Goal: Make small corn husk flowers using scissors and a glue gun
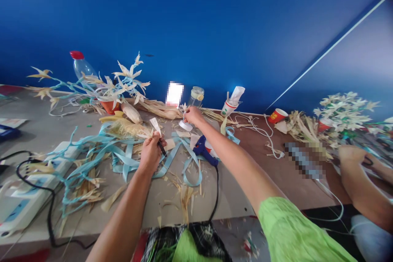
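My left hand (151, 150) is closed around a pale piece of dried corn husk (156, 124) that sticks up above the fingers. A dark pen-like stick (162, 148) pokes out below the same hand. Farther back, my right hand (193, 115) has its fingers pinched together just above a white roll of tape (186, 126). What lies between those fingertips is too small to make out. A lidded clear jar (196, 96) stands right behind that hand. The blue glue gun (205, 151) lies between my forearms, and light blue ribbon (125, 159) is spread about my left hand.
Husk flowers (127, 71) rise from an orange pot at the back left, near a red-capped bottle (82, 65). A white power strip (38, 184) with black cords lies at left. A paper cup (229, 108) and a red cup (278, 115) stand rightward. Another person's arm (365, 184) shows at right.
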Demonstrator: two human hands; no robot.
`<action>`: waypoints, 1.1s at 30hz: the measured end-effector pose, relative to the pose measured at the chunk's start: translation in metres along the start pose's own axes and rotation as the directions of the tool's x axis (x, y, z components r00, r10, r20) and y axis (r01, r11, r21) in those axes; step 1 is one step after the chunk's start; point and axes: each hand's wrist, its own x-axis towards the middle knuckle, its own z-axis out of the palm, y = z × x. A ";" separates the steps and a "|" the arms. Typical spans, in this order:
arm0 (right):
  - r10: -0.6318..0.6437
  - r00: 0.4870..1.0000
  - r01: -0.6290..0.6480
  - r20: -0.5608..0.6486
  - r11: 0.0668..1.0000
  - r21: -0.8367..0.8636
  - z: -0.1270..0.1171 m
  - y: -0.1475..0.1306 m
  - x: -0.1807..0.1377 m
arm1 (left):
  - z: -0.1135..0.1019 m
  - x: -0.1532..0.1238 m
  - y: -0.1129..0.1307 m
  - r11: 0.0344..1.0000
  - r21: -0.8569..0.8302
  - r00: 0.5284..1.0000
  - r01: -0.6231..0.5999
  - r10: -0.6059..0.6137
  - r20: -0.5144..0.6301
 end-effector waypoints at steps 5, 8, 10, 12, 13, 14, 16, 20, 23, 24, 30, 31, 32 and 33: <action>0.013 0.997 -0.015 -0.075 1.000 -0.016 0.010 0.011 -0.009 | 0.002 -0.001 0.000 1.000 0.008 1.000 0.000 0.000 -0.011; 0.022 0.996 -0.024 -0.090 1.000 -0.020 0.017 0.016 -0.016 | 0.003 -0.002 0.001 1.000 0.017 1.000 0.012 -0.012 -0.010; 0.016 0.995 -0.019 -0.096 1.000 -0.026 0.021 0.018 -0.020 | 0.004 -0.002 0.001 1.000 0.024 1.000 0.019 -0.018 -0.017; -0.007 0.994 0.004 -0.106 1.000 -0.031 0.023 0.020 -0.025 | 0.004 -0.003 0.002 1.000 0.019 1.000 0.020 -0.020 -0.023; -0.023 0.993 0.020 -0.114 0.999 -0.034 0.024 0.021 -0.027 | 0.004 -0.003 0.002 1.000 0.016 1.000 0.020 -0.020 -0.022; -0.040 0.992 0.036 -0.123 0.999 -0.037 0.025 0.022 -0.029 | 0.004 -0.003 0.002 1.000 0.013 1.000 0.021 -0.021 -0.020; -0.072 0.988 0.066 -0.139 0.997 -0.045 0.025 0.023 -0.032 | 0.004 -0.003 0.001 1.000 0.006 1.000 0.023 -0.023 -0.017; -0.122 0.979 0.112 -0.162 0.991 -0.068 0.025 0.024 -0.038 | 0.004 -0.003 0.001 1.000 0.000 0.999 0.020 -0.020 -0.025; -0.142 0.974 0.129 -0.178 0.988 -0.081 0.026 0.023 -0.042 | 0.004 -0.003 0.001 1.000 -0.002 0.999 0.026 -0.026 -0.027; -0.145 0.973 0.132 -0.179 0.988 -0.084 0.026 0.023 -0.043 | 0.004 -0.003 0.001 1.000 -0.004 0.999 0.028 -0.028 -0.029; -0.177 0.971 0.147 -0.158 0.972 -0.183 0.027 0.021 -0.050 | 0.004 -0.002 0.000 1.000 -0.011 0.999 0.018 -0.018 -0.039; -0.183 0.971 0.152 -0.153 0.969 -0.194 0.027 0.022 -0.051 | 0.004 -0.002 0.000 1.000 -0.011 0.999 0.018 -0.018 -0.037; -0.190 0.971 0.159 -0.148 0.967 -0.199 0.028 0.022 -0.052 | 0.003 -0.002 0.000 1.000 -0.010 0.999 0.018 -0.019 -0.035; -0.198 0.970 0.166 -0.142 0.964 -0.206 0.028 0.022 -0.053 | 0.003 -0.002 0.000 1.000 -0.007 0.999 0.019 -0.020 -0.033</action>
